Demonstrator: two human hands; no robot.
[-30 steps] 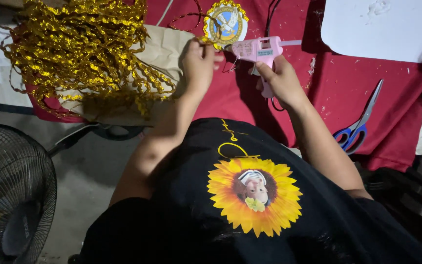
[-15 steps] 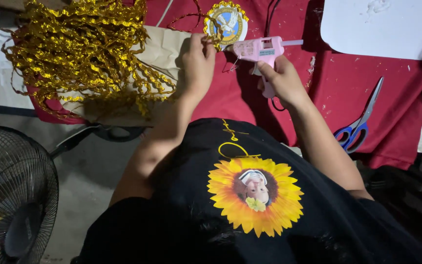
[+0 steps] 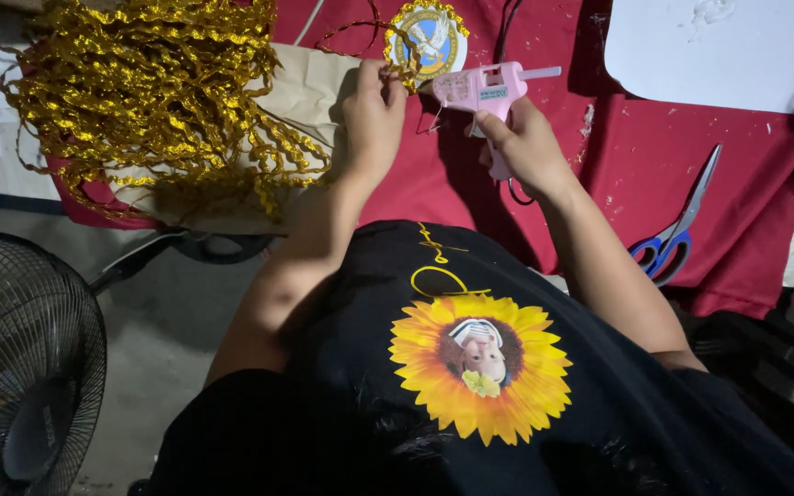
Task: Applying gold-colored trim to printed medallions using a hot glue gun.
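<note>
Fingers point(image 3: 380, 81) of the left hand point(image 3: 374, 115) pinch a strand of gold trim point(image 3: 403, 66) against the lower left edge of a round medallion point(image 3: 427, 37), a blue disc bearing a white dove and ringed in gold, which lies on the red-covered worktop point(image 3: 636, 184). The right hand point(image 3: 527, 147) is wrapped around the grip of a pink glue gun point(image 3: 484, 90), fingers closed on the handle, the nozzle pointing left and just short of the medallion's rim. A dark cord point(image 3: 505, 23) runs up and away from the gun across the cloth. To the left, a large tangle of the same gold trim point(image 3: 153, 92) is heaped on brown paper point(image 3: 310, 87) at the worktop's edge. To the right lie blue-handled scissors point(image 3: 677, 230) and, further back, a white sheet point(image 3: 719, 50). A black floor fan point(image 3: 20, 367) stands on the floor at lower left. The person wears a black shirt printed with a sunflower point(image 3: 480, 367).
</note>
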